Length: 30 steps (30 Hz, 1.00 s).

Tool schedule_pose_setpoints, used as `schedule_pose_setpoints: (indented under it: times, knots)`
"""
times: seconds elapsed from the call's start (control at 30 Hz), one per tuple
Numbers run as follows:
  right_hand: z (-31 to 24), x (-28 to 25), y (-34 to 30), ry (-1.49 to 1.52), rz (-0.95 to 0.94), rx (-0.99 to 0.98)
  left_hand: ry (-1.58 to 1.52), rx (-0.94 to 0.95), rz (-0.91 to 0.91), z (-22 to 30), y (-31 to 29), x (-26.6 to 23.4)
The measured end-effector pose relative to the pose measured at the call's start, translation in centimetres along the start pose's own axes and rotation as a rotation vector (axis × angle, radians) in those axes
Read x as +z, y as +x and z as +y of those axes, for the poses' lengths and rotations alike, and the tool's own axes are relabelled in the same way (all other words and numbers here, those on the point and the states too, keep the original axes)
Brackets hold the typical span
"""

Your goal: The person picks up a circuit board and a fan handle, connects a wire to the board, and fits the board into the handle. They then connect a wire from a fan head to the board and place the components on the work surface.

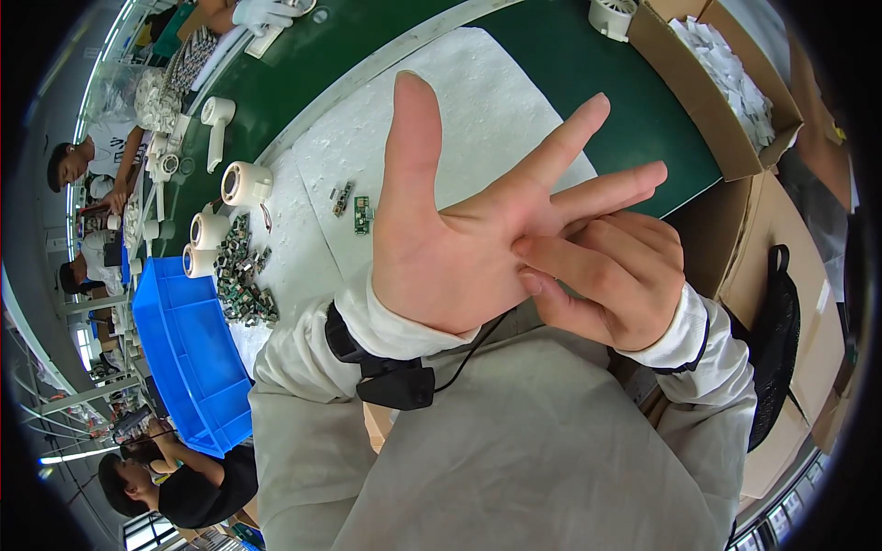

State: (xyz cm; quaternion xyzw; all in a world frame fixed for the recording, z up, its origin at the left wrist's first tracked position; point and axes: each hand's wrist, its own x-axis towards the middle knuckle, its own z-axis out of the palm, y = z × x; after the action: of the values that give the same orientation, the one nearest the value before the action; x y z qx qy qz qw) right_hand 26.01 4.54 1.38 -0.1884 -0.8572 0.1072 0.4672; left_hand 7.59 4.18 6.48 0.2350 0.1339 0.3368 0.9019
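Note:
My left hand (455, 243) is held palm up over the work surface, thumb and fingers spread. Against the little-finger side of its palm, my right hand (620, 280) presses with thumb and forefinger bent together, the other fingers curled. Whatever may be between those fingertips is too small or hidden to make out. Beyond the left wrist, a small green circuit board (361, 216) and a narrow part with metal pieces (343, 199) lie on a white sheet (308, 161). Farther left is a heap of small circuit boards (243, 275). A black device (397, 386) with a cable is strapped at my left wrist.
A blue divided bin (193, 354) stands left of the heap, near cream round housings (246, 184). At right, a cardboard box (689, 87) holds small white pieces. A black pouch (774, 349) lies on cardboard. Other people, one gloved hand (265, 13) among them, are along the left.

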Motion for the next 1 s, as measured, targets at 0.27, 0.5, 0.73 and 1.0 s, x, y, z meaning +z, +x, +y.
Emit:
schedule_pose_setpoints:
  times: [0.27, 0.5, 0.73, 1.0]
  knots:
    - [0.1, -0.8, 0.3, -0.039, -0.008, -0.082, -0.090, 0.038, -0.088, 0.2, 0.0, -0.1]
    - [0.2, -0.3, 0.2, -0.027, 0.084, -0.089, -0.046, 0.070, -0.017, -0.1, 0.1, -0.3]
    - [0.1, 0.6, 0.5, -0.011, 0.194, -0.025, -0.036, 0.060, -0.049, -0.6, 0.1, -0.4]
    - [0.0, -0.7, 0.2, 0.009, 0.018, 0.022, 0.009, 0.044, -0.053, -0.7, 0.2, -0.4]
